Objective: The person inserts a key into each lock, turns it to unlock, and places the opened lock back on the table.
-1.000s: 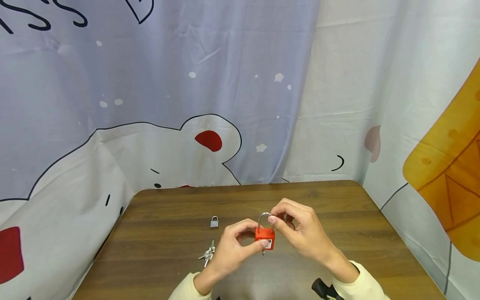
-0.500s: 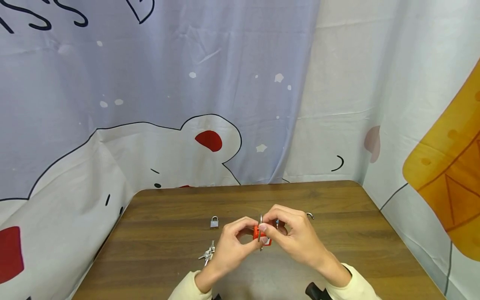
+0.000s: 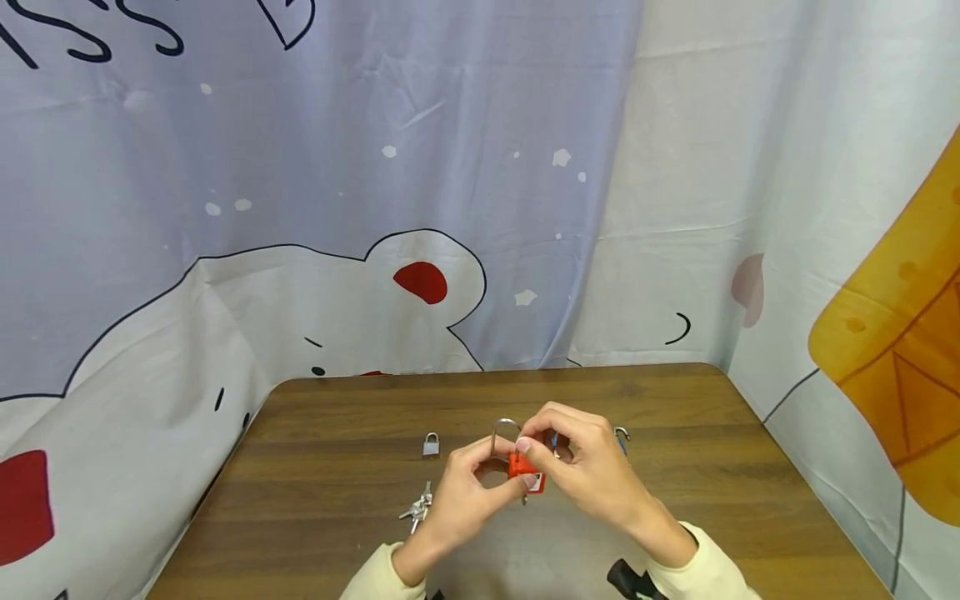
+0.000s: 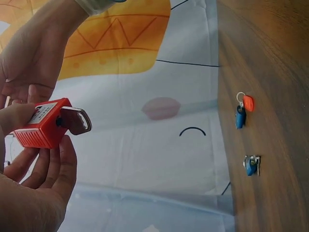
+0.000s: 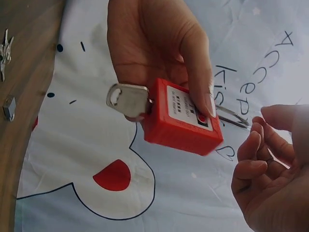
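Observation:
My left hand holds a red padlock between thumb and fingers over the middle of the table. The right wrist view shows its white label, with the left thumb on it, and a silver key standing in its base. The padlock's shackle is swung out of the body, its loop turned toward the left. My right hand pinches the shackle close to the body, thumb against forefinger. In the right wrist view the right fingertips meet the end of the shackle.
A small silver padlock stands on the wooden table, with a bunch of keys nearer. Beyond the right hand lie a blue padlock and a blue piece with a red tag. A printed curtain hangs behind.
The shackle has turned from above the body, through edge-on, to stick out leftward. My right hand has shifted slightly left, uncovering a blue padlock behind it. The left hand keeps its hold.

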A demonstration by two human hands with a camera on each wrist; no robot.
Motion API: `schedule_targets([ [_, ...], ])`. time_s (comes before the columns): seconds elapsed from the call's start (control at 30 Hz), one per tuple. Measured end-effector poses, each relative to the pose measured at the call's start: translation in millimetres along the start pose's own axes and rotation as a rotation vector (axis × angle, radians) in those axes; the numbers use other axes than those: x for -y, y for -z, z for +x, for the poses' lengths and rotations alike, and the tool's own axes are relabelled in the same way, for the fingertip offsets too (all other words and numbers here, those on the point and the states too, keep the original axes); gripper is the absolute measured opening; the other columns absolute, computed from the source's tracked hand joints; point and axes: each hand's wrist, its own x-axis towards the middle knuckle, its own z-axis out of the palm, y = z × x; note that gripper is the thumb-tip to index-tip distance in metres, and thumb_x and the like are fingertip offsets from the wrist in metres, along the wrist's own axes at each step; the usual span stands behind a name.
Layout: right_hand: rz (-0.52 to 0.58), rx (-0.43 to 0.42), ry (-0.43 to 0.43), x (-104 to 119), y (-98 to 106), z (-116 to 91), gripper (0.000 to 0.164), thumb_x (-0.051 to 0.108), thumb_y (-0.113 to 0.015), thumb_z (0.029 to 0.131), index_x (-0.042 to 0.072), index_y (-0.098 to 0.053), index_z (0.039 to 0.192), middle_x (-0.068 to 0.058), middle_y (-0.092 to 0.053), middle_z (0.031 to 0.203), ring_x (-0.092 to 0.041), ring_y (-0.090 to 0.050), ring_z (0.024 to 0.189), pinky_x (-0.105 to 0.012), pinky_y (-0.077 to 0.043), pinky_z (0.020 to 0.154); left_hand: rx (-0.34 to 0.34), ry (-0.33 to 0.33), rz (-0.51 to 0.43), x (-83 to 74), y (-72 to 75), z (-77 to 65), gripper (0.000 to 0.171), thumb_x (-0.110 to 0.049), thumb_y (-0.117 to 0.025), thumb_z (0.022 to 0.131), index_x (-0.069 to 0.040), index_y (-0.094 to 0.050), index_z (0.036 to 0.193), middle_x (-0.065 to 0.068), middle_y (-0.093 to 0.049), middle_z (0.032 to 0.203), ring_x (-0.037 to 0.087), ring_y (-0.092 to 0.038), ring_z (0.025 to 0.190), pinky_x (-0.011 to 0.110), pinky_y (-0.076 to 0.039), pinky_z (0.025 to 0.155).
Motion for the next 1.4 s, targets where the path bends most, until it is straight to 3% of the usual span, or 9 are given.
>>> schedule_targets([
  [0.17,-0.065,-0.058,0.03,-4,8,0,0.017,0.008,-0.067,0.082,0.021,-0.063,0.093,0.014,-0.058,0.082,0.002,-0.046,0.065,-0.013,-0.036,0.051,-0.025,0.114,-0.038,20.1,1.0,1.1,0.022,-0.015,-0.074,0.078,-0.01,-0.065,0.097,0.009,-0.068,0.092,0.008,-0.065,0.082,0.027,-0.056,0.077],
  [0.33,-0.188,-0.069,0.097,-11,17,-2,0.024,0.011,-0.067,0.081,0.016,-0.062,0.104,0.009,-0.06,0.093,-0.001,-0.053,0.082,-0.01,-0.041,0.068,-0.046,0.235,-0.098,30.0,5.1,5.7,0.026,-0.018,-0.075,0.078,-0.006,-0.064,0.098,0.014,-0.068,0.096,0.01,-0.065,0.083,0.025,-0.055,0.077],
  [0.53,-0.346,0.028,0.173,-22,25,-10,0.036,0.027,-0.066,0.083,0.017,-0.061,0.117,0.005,-0.06,0.114,-0.011,-0.056,0.105,-0.021,-0.041,0.09,-0.066,0.364,-0.104,37.9,8.2,14.2,0.026,-0.015,-0.074,0.078,-0.005,-0.064,0.1,0.014,-0.068,0.099,0.01,-0.065,0.082,0.02,-0.054,0.075],
  [0.77,-0.429,0.155,0.213,-34,27,-24,0.051,0.039,-0.065,0.083,0.021,-0.053,0.129,0.003,-0.054,0.13,-0.018,-0.05,0.12,-0.033,-0.035,0.098,-0.076,0.405,-0.073,31.2,10.1,22.8,0.025,-0.009,-0.071,0.08,0.002,-0.062,0.101,0.02,-0.067,0.097,0.01,-0.064,0.079,0.018,-0.053,0.072],
  [0.9,-0.473,0.247,0.2,-41,25,-36,0.063,0.043,-0.066,0.081,0.024,-0.045,0.137,0.004,-0.044,0.141,-0.02,-0.043,0.129,-0.038,-0.032,0.101,-0.069,0.456,-0.059,39.8,10.4,26.6,0.027,-0.013,-0.072,0.08,-0.001,-0.063,0.102,0.016,-0.067,0.098,0.014,-0.065,0.084,0.017,-0.053,0.073],
  [1.17,-0.541,0.364,0.151,-54,19,-60,0.074,0.052,-0.063,0.081,0.028,-0.033,0.144,0.004,-0.034,0.15,-0.022,-0.034,0.137,-0.047,-0.03,0.104,-0.115,0.542,0.007,101.8,6.0,29.6,0.035,-0.031,-0.076,0.076,-0.01,-0.065,0.101,0.008,-0.069,0.096,0.012,-0.064,0.082,0.022,-0.051,0.068],
  [1.4,-0.54,0.406,0.097,-63,14,-76,0.074,0.055,-0.062,0.08,0.031,-0.033,0.143,0.005,-0.034,0.15,-0.022,-0.037,0.135,-0.047,-0.036,0.102,-0.141,0.591,0.134,129.4,1.3,41.1,0.032,-0.031,-0.077,0.074,-0.01,-0.067,0.096,0.006,-0.069,0.088,0.011,-0.061,0.078,0.024,-0.051,0.066],
])
